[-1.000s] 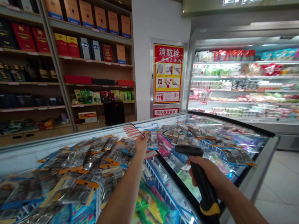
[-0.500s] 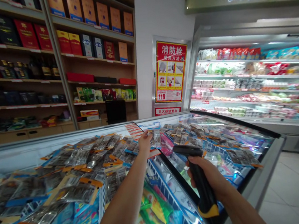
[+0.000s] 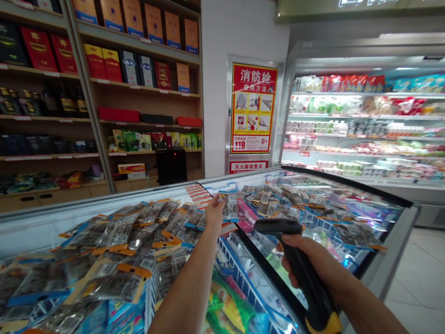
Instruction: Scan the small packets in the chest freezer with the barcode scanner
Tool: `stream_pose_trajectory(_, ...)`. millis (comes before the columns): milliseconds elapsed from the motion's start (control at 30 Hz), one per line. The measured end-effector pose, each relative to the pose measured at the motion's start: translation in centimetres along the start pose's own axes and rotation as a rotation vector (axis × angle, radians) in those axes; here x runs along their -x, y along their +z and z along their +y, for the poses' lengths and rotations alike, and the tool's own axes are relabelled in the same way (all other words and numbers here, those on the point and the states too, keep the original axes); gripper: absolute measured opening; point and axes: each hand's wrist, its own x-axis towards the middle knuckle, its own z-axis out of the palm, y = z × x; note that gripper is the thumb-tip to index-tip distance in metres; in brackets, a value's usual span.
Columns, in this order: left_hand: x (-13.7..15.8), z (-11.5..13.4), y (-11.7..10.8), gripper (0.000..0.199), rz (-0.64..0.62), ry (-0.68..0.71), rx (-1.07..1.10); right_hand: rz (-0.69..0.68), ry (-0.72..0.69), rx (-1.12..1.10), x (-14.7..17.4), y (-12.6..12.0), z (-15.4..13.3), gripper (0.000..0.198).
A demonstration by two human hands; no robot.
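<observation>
Stretched far out over the chest freezer (image 3: pixel 161 191), my left hand (image 3: pixel 214 211) pinches the edge of a clear packet with a blue border (image 3: pixel 230 207). My right hand (image 3: pixel 317 260) is wrapped round the grip of a black and yellow barcode scanner (image 3: pixel 304 270). The scanner's head points left, toward the packet, with a gap between them. Many similar packets with orange and blue edges (image 3: pixel 113 233) lie heaped in the freezer to the left. Green and yellow bags (image 3: pixel 227 316) sit in a blue-white wire basket (image 3: pixel 250 287) below my left forearm.
A black-framed glass lid (image 3: pixel 349 187) covers the right part of the freezer, with more packets beneath. Shelves of boxes and bottles (image 3: pixel 139 72) stand at the back left. A red and yellow fire-hydrant sign (image 3: pixel 256 107) hangs on the wall; a refrigerated display (image 3: pixel 379 133) is at right.
The scanner in my right hand has tilted slightly, its lower end swinging right. My left hand still holds the packet in nearly the same spot. A small red light now shows on the black box behind.
</observation>
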Motion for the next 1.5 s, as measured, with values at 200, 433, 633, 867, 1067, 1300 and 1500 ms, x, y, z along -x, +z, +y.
stream_pose_trajectory(200,0.3,0.5,0.2,0.052,-0.001,-0.031,0.05,-0.009,0.018,-0.008,0.3,-0.1,-0.2,0.024)
stream_pose_trajectory(433,0.1,0.3,0.2,0.051,0.001,0.01,0.037,-0.016,0.038,-0.072,0.5,-0.5,0.0,0.026)
stream_pose_trajectory(633,0.1,0.3,0.1,0.048,0.028,0.031,0.002,0.03,-0.002,-0.03,0.5,-0.3,-0.1,0.025)
stream_pose_trajectory(867,0.2,1.8,-0.1,0.038,0.107,0.124,-0.263,0.118,-0.095,0.022,0.1,-1.8,-1.0,0.022)
stream_pose_trajectory(1067,1.0,5.1,-1.6,0.036,0.2,0.276,-0.823,0.256,-0.101,-0.007,-1.4,-5.2,-0.6,0.02)
stream_pose_trajectory(1300,1.1,8.7,-3.8,0.045,0.238,0.366,-1.528,0.344,-0.123,-0.066,-2.2,-8.7,-0.6,0.02)
stream_pose_trajectory(1500,3.2,7.0,1.2,0.04,0.082,0.51,-1.532,0.378,-0.097,-0.098,-1.9,-10.7,-0.1,0.019)
